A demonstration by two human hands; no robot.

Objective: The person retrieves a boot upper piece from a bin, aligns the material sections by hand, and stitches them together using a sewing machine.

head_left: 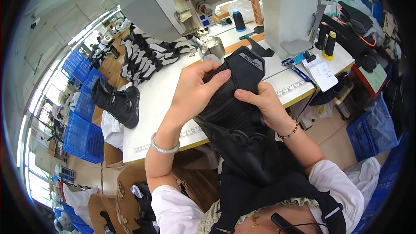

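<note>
A black boot upper [232, 108] with ribbed panels and a small label patch at its top edge is held up in front of my chest. My left hand [197, 86] pinches its left edge, thumb on the near face and fingers behind. On the other side, my right hand [271, 106] is closed on the right edge, its thumb pressed on the front. The lower part hangs in folds over my black apron [260, 190]. Just beyond the upper stands the needle area of a sewing machine [279, 13]; the upper is apart from the needle.
A black boot [116, 102] stands on the white table [156, 117] at left, near a pile of black and grey cut pieces [149, 54]. At right lie thread cones [330, 45], blue snips [297, 69] and a notepad [320, 73]. Blue crates [84, 141] and cardboard boxes [130, 177] flank the table.
</note>
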